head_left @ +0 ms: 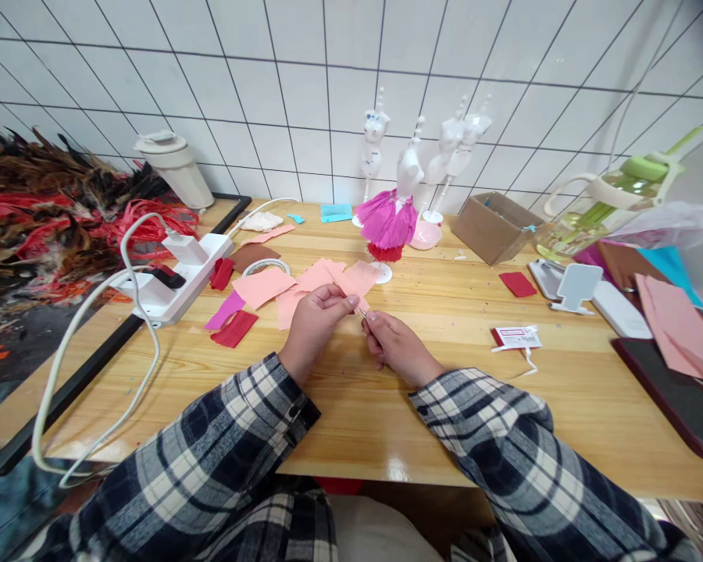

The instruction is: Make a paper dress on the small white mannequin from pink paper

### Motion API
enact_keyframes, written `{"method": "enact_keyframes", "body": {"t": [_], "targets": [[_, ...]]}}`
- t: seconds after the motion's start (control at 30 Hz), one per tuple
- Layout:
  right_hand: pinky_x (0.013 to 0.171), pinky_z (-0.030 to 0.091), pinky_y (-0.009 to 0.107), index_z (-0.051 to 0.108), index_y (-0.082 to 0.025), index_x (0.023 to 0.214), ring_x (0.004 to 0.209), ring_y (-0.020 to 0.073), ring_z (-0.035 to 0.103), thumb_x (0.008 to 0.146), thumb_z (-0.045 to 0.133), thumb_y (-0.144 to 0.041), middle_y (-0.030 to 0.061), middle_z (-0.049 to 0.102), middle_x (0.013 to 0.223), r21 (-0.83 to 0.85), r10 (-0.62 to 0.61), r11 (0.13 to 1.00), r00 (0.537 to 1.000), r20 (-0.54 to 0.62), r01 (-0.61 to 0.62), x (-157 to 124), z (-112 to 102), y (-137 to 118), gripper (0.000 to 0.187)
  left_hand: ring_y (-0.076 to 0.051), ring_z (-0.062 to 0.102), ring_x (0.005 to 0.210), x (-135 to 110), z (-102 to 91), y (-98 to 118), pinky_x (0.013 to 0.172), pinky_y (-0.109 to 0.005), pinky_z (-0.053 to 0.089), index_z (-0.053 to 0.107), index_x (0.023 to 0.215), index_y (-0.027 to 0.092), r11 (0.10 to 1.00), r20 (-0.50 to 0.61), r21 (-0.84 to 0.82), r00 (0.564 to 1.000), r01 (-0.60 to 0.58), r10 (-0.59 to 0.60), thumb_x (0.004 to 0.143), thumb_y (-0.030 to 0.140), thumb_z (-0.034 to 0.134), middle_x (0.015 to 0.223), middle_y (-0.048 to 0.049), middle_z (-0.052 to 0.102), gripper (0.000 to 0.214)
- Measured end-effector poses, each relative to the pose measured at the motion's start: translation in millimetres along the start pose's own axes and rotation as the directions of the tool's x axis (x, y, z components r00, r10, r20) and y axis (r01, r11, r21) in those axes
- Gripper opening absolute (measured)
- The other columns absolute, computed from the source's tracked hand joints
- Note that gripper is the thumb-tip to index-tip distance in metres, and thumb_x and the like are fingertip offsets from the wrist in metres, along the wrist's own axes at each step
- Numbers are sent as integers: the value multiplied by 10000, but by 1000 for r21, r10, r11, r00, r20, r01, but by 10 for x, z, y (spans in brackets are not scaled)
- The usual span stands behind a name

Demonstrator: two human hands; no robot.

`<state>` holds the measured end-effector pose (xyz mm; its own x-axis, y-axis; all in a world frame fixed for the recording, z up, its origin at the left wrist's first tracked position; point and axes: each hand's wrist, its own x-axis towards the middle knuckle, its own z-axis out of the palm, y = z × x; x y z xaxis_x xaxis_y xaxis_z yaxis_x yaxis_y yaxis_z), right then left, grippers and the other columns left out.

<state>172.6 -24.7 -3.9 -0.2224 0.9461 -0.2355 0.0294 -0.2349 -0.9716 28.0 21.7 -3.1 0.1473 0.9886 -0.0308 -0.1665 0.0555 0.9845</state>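
Grip recorded on both sides. Left hand (313, 324): thumb and forefinger pinched shut on the near edge of a pink sheet (360, 279), with the rest of the sheet spread away from the palm. Right hand (398, 347): fingers curled tight on a thin metal pin (364, 313), tip just beside the left fingertips and at the sheet's lower edge. Touching or barely apart: cannot tell. Too small to tell needle from some other fine tool.

Risks, as judged:
- Prick to the left thumb or forefinger, owing to the tip pointing toward them with hardly any gap.
- Tear or slip of the sheet, owing to a hold on one edge only.
- Loss of the pin among the clutter if let go.

Outward on the table (445, 421): loose pink sheets (263, 285) just beyond the hands, red scraps (234, 329) to the left, power strip (179, 281) farther left, doll stand (390, 222) with a magenta skirt behind.
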Motion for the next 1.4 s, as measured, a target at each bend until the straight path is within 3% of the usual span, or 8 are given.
{"method": "enact_keyframes", "body": {"t": [0.53,0.73,0.93,1.4], "targets": [[394,382,201,394,-227,801,384,87,344,870,366,-629,-91,413,438,30,-52,998,998,-25,53,-6,18,18,409,-128,606,642,-37,74,5,666,-257,461,587,734,164,992,-43,-113,998,49,-54,646,350,784,701,0,669,285],[405,400,207,395,-230,792,395,90,348,868,366,-640,-95,408,439,36,-54,998,998,-14,54,-1,18,44,418,-127,621,711,-39,97,-12,736,-258,474,608,781,148,978,-113,-206,993,19,-43,646,307,786,734,-10,677,274],[404,391,202,393,-229,802,396,88,352,863,361,-652,-93,420,436,34,-47,998,999,-27,48,16,17,57,428,-100,604,698,-70,148,4,765,-241,468,604,722,134,940,-41,-327,992,99,-118,604,225,800,714,1,658,247],[406,407,211,388,-230,798,384,87,345,855,358,-666,-98,407,429,30,-46,998,998,-33,47,18,23,62,441,-99,627,738,-86,169,-6,789,-229,472,599,757,129,902,-46,-414,987,119,-152,605,199,803,734,-5,671,264]]}}
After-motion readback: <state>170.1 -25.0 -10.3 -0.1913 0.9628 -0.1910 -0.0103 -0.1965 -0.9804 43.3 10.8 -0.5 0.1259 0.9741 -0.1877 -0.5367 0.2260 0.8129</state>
